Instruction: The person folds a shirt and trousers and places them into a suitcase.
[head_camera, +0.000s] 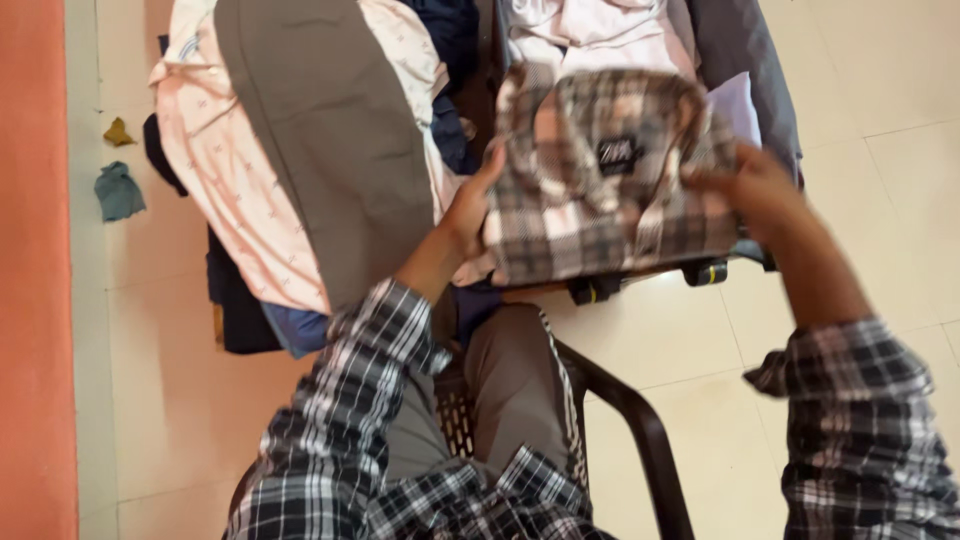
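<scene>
— Where's the plaid shirt (610, 190)?
— Folded, collar up, on the pile's right edge. Left hand (470, 205) and right hand (750, 185) pinch its sides; unfolded clothes (300, 150) remain.

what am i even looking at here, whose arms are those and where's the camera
There is one picture, taken by a camera worn on a person's head and looking down. The two arms in checked sleeves are that person's own; no machine is involved. They sit on a dark plastic chair, and their grey trousers show at the bottom.

The left hand and the right hand each hold a side of a folded plaid shirt, collar up, with a dark label inside it. It rests on a stack of clothes.

Beside it lies a clothes heap: a pink patterned shirt with a brown garment draped over it. Two small cloth scraps lie on the pale tiled floor at the left.
</scene>
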